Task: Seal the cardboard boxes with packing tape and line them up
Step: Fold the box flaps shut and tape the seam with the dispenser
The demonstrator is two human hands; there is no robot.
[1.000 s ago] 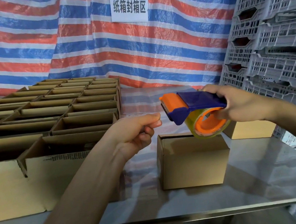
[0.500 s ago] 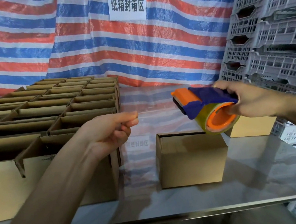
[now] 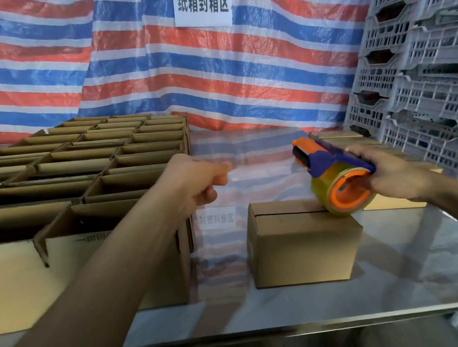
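A small closed cardboard box (image 3: 301, 245) stands on the steel table (image 3: 409, 266), its top seam showing. My right hand (image 3: 390, 172) grips a blue and orange tape dispenser (image 3: 336, 176) with a roll of clear tape. The roll hangs just over the box's far right top edge. My left hand (image 3: 194, 181) is raised to the left of the dispenser, thumb and forefinger pinched together. A faint clear strip of tape seems to run from that pinch to the dispenser's mouth.
Several open cardboard boxes (image 3: 76, 170) fill the table's left side in rows. Another closed box (image 3: 395, 204) sits behind my right hand. Grey plastic crates (image 3: 425, 60) are stacked at the right. A striped tarp with a white sign (image 3: 202, 0) hangs behind.
My left hand, pinched at the dispenser's mouth a second ago, has drawn away to the left. The dispenser has moved right, over the box's far right edge.
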